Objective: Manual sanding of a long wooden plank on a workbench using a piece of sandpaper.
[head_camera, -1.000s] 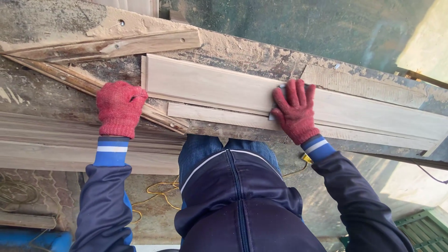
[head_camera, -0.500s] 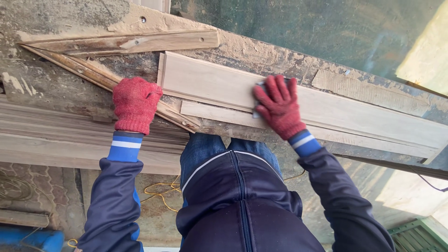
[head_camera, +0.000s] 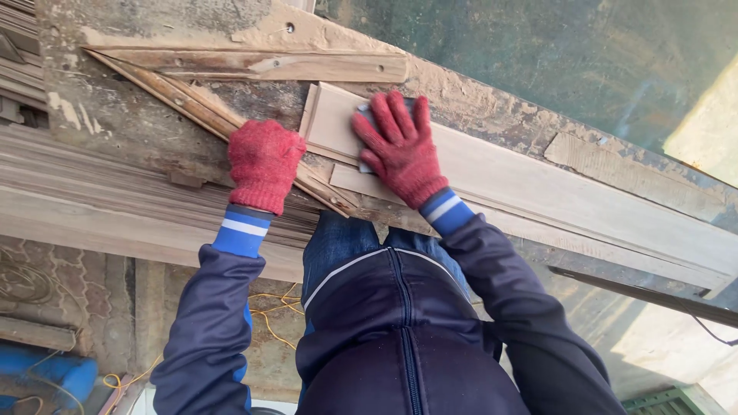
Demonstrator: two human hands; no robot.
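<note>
A long pale wooden board (head_camera: 553,192) with a stepped profile lies along a dusty workbench (head_camera: 138,131). My right hand (head_camera: 400,150), in a red glove, lies flat with spread fingers on the board's left end. It presses a dark grey sanding pad (head_camera: 364,117), which shows only at the edges of the glove. My left hand (head_camera: 263,163), also in a red glove, is curled into a fist. This fist rests on the bench against a thin diagonal wooden strip (head_camera: 177,96), just left of the board's end.
A flat wooden slat (head_camera: 261,65) lies at the back of the bench. Long moulded boards (head_camera: 92,207) run along the front edge. Yellow cord (head_camera: 269,315) and a blue object (head_camera: 54,373) lie on the ground below. A green surface (head_camera: 553,54) is beyond the bench.
My right hand has slid left along the board, from near its middle to its left end. My left hand has stayed a fist by the diagonal strip.
</note>
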